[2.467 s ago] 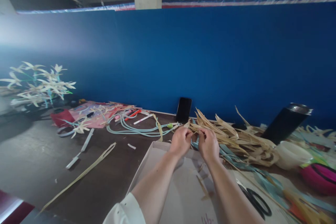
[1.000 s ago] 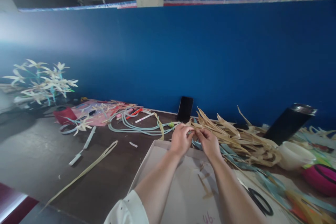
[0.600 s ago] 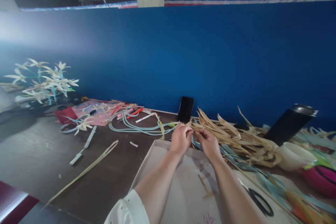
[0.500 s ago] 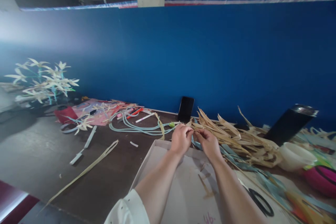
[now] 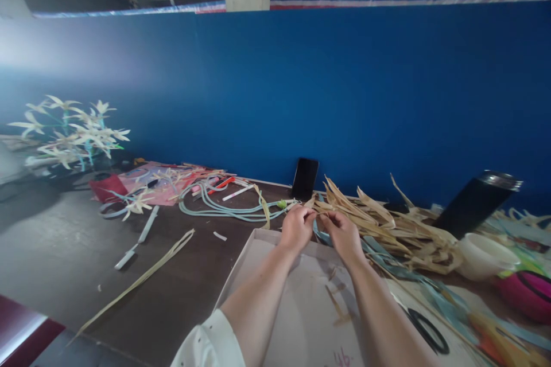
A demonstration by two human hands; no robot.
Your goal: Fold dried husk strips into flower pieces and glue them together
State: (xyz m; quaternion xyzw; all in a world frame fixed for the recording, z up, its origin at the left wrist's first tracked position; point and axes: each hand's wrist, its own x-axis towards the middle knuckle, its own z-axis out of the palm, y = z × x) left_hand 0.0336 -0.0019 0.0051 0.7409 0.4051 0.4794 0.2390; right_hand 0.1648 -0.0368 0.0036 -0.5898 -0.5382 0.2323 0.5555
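Observation:
Both hands meet above the far edge of a shallow white box [image 5: 247, 243], their fingertips nearly touching. My left hand [image 5: 298, 228] is closed in a pinch, and so is my right hand [image 5: 343, 235]. Between the fingertips runs a thin tan strip [image 5: 317, 214] that looks like dried husk; most of it is hidden by the fingers. Just behind and right of my right hand lies a heap of dried husks [image 5: 365, 215]. A light-blue ribbon [image 5: 379, 252] passes beside that hand. Small brown scraps [image 5: 336, 304] lie in the box.
A black phone [image 5: 305, 179] leans against the blue wall [image 5: 258, 97]. Pale-blue cords [image 5: 215, 209] lie left of it. To the right are a dark flask [image 5: 476, 203], a white bowl [image 5: 486, 255], a pink roll [image 5: 527, 295] and black-handled scissors [image 5: 428, 330]. White husk-like flowers [image 5: 81, 132] stand far left.
The fingertips have shifted very slightly around the strip. Everything else looks the same.

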